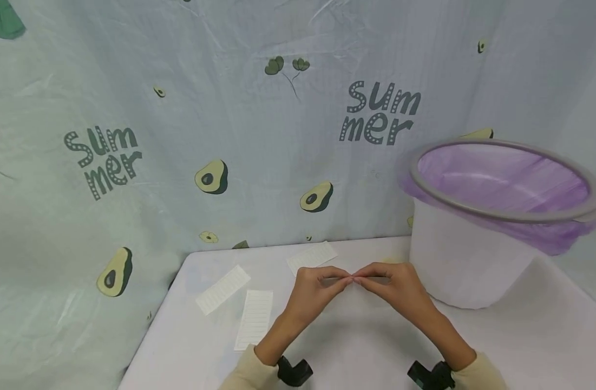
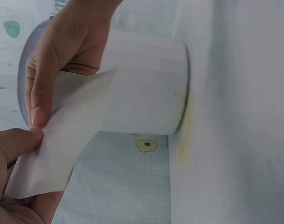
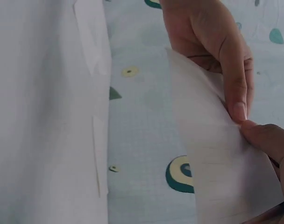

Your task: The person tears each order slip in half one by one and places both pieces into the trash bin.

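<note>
A piece of thin white paper (image 2: 81,128) with faint ruled lines is held up between both hands, above the table. My left hand (image 1: 307,298) pinches its upper edge between thumb and fingers. Right beside that grip, the right hand (image 1: 400,284) pinches the same edge, with thumb tips meeting. From the head view the paper is nearly edge-on and mostly hidden by the fingers. The right wrist view has the paper (image 3: 216,149) hanging below the pinched fingertips, unbroken where it shows.
Three lined paper slips lie on the white table (image 1: 195,346): one slip (image 1: 223,290) at left, another slip (image 1: 255,319) nearer me, a third slip (image 1: 313,256) behind my left hand. A white bin (image 1: 458,265) with a purple liner (image 1: 497,184) stands at right.
</note>
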Available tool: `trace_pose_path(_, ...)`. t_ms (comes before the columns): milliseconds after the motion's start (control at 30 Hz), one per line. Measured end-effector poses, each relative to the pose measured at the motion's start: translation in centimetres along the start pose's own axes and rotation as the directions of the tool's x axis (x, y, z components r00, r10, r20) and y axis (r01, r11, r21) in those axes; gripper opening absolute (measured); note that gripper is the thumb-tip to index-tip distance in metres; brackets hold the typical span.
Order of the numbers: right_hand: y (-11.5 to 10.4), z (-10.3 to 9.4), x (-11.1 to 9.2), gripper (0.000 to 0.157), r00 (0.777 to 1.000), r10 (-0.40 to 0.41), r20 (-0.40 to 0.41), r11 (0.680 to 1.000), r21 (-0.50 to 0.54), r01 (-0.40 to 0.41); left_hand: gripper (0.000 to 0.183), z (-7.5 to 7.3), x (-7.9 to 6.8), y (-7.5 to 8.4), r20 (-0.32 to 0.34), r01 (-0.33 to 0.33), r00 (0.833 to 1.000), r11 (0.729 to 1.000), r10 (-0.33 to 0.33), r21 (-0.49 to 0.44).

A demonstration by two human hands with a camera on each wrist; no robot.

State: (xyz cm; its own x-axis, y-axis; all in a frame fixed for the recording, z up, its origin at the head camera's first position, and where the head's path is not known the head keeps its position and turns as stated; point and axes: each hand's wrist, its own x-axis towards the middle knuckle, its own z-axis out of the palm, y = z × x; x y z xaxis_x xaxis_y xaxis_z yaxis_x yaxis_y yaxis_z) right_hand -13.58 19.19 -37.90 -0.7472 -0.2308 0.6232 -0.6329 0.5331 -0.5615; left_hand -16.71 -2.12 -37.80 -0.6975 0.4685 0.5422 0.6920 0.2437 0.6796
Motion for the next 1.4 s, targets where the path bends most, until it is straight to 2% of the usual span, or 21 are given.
trace_pose_path(233,-0.7,-1.6,1.4,0.014,0.997,0.057,0.059,0.998,0.026,-0.059,0.01,-0.8,1.2,0.6,-0.013,-0.034,0.999,0.999,0.034,-0.038)
trace_pose_path(400,-1.4,-2.4,1.9,0.013,0.993,0.075,0.092,0.997,0.014,-0.076,0.009,-1.3,1.5,1.1,-0.021,-0.023,1.0,0.999,0.023,-0.033)
trace_pose_path(533,-1.6,-2.9,2.5,0.012,0.993,0.07,0.099,0.997,0.013,-0.072,0.007,-1.9,1.9,1.6,-0.028,-0.04,0.999,0.999,0.039,-0.024)
trace_pose_path(733,-2.1,-3.3,2.7,0.014,0.996,0.044,0.083,0.999,0.008,-0.045,0.009,-2.2,2.2,2.3,-0.016,-0.081,0.997,0.996,0.08,-0.039)
trace_pose_path(1000,-2.9,-3.7,3.3,0.015,0.999,-0.032,0.039,0.999,0.008,0.032,0.007,-2.5,2.4,3.2,-0.069,-0.113,0.991,0.993,0.111,-0.029)
trace_pose_path(1167,-3.4,-4.0,3.7,0.016,0.999,-0.049,0.019,0.999,0.012,0.049,0.007,-2.9,2.7,3.9,-0.073,-0.13,0.989,0.991,0.127,-0.037)
trace_pose_path(1400,-4.6,-4.3,4.5,0.019,0.99,-0.136,-0.049,0.991,0.014,0.137,0.006,-3.4,3.1,4.8,-0.135,-0.237,0.965,0.967,0.224,-0.089)
